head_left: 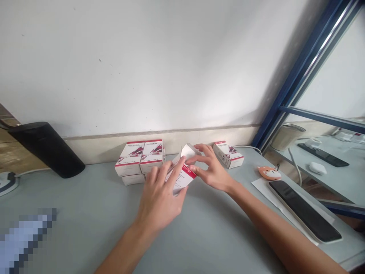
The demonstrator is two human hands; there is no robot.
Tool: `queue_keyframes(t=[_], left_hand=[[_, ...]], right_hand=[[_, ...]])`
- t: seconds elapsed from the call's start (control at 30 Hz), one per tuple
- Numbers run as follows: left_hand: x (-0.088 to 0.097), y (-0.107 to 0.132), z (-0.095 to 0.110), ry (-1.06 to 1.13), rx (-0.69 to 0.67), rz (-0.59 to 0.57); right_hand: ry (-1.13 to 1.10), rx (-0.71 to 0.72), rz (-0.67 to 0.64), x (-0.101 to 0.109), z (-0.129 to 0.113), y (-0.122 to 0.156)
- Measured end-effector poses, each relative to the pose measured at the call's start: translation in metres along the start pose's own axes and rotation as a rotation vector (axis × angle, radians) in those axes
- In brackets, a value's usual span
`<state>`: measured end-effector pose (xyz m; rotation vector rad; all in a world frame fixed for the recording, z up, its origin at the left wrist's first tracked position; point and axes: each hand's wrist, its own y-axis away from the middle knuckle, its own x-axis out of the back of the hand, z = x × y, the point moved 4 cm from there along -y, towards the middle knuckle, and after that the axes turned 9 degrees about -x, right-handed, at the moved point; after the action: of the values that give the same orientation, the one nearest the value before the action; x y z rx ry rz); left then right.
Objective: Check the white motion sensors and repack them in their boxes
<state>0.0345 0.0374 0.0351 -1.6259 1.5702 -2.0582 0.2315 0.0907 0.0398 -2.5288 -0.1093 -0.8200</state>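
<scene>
A small white and red carton (182,178) stands tilted on the grey table between my hands, its top flap raised. My left hand (159,198) grips the carton from the left and front, its index finger stretched up along the printed side. At the top opening, my right hand (212,167) has its thumb and fingers curled on the carton's edge by the flap. The inside of the carton is hidden. Just left of it, several similar cartons (131,158) are stacked in two layers against the wall. Another single carton (230,154) lies beyond my right hand.
A black cylinder (47,148) stands at the left by the wall. On the right, a smartphone (303,209) lies on white paper (264,190), near an orange animal-shaped item (269,172). A blue-framed glass panel (302,64) borders the table's right side.
</scene>
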Motion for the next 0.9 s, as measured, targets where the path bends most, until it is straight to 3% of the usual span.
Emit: queue_keyframes(t=[0.17,0.3,0.37,0.43,0.53,0.57,0.63,0.73,0.9], left_hand=[[-0.001,-0.001,0.003,-0.037,-0.061,0.012],[-0.004,0.001,0.003,-0.063,-0.075,0.017],[-0.005,0.001,0.002,-0.065,-0.053,0.024],[-0.004,0.001,0.0,-0.066,-0.03,0.035],[-0.005,0.001,0.0,-0.059,-0.022,0.034],[-0.005,0.001,0.0,-0.055,-0.024,0.029],[-0.005,0.002,0.001,-0.05,-0.032,0.021],[-0.005,0.003,0.001,-0.037,-0.035,0.015],[-0.004,0.002,0.0,-0.006,-0.015,0.019]], right_hand=[[-0.209,-0.21,-0.182,-0.003,0.005,-0.001],[-0.295,-0.267,-0.199,0.002,0.009,-0.007],[-0.368,-0.268,-0.14,0.011,0.016,-0.012],[-0.357,-0.3,0.0,0.028,0.031,-0.017],[0.06,-0.46,0.364,0.065,0.062,-0.017],[0.235,-0.501,0.43,0.076,0.072,-0.015],[0.42,-0.564,0.457,0.09,0.09,-0.012],[0.441,-0.62,0.398,0.098,0.11,-0.009],[0.497,-0.55,0.513,0.094,0.104,-0.009]])
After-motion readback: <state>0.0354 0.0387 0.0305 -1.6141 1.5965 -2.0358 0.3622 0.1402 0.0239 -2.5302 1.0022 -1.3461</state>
